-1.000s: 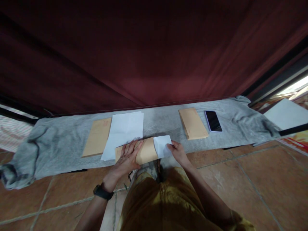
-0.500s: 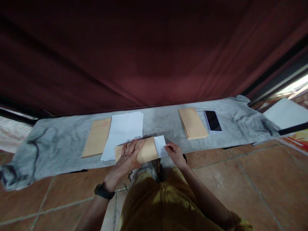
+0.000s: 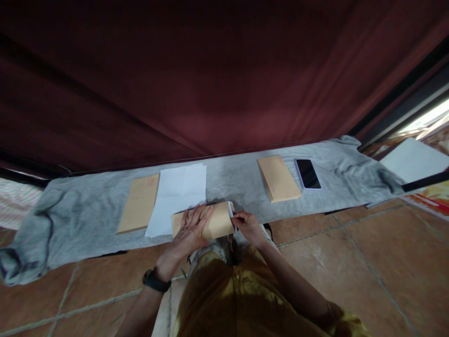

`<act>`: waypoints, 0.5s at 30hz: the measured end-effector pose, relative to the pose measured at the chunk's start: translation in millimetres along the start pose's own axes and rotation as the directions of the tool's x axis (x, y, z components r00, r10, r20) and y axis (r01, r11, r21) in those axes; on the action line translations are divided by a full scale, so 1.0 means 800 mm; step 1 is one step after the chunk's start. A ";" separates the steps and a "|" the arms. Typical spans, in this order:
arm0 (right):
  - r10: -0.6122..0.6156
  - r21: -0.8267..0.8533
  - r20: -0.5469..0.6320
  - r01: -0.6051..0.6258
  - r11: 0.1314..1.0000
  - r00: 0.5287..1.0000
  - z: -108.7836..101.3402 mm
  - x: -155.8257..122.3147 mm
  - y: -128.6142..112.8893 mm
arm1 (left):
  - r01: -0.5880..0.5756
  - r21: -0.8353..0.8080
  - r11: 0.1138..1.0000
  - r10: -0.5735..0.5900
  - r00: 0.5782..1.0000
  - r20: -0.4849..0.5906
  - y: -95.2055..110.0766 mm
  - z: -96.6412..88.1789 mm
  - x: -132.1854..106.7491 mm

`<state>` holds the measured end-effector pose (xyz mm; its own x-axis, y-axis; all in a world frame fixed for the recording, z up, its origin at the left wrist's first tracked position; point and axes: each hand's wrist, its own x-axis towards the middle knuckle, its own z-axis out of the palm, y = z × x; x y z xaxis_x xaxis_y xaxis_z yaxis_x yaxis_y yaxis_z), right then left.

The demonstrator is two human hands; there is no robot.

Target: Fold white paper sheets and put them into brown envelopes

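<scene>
A brown paper envelope lies sideways at the front edge of the cloth-covered surface. My left hand grips its left part, fingers over the top face. At the envelope's open right end, my right hand pinches a folded white paper. Most of that paper is hidden inside the envelope; only a narrow strip shows. Just beyond my left hand are loose white sheets, partly covered by the envelope.
Left of the sheets lies a stack of brown envelopes. Another envelope stack sits to the right, beside a phone in a pale purple case. Grey cloth covers the narrow surface; a dark red curtain hangs behind it.
My right hand has moved left, pushing the white paper deeper into the envelope, so less of it sticks out. My left hand still holds the envelope.
</scene>
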<state>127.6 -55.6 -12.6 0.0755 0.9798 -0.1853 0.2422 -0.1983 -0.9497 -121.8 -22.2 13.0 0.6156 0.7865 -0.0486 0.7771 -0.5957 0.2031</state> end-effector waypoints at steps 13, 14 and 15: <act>-0.002 -0.032 -0.001 0.002 0.999 1.000 0.001 0.002 0.009 | -0.011 0.004 1.000 0.010 0.999 0.046 0.009 -0.003 0.009; 0.000 -0.035 -0.002 0.000 0.999 1.000 0.001 0.001 0.009 | -0.013 0.004 1.000 0.013 0.999 0.046 0.009 -0.003 0.009; 0.000 -0.038 -0.003 0.000 0.999 1.000 0.001 0.001 0.010 | -0.014 0.003 1.000 0.014 0.999 0.047 0.009 -0.003 0.009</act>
<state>129.1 -56.4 -20.4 0.0779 0.9797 -0.1847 0.2789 -0.1993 -0.9394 -111.9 -20.2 16.4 0.6320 0.7695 -0.0914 0.7686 -0.6074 0.2008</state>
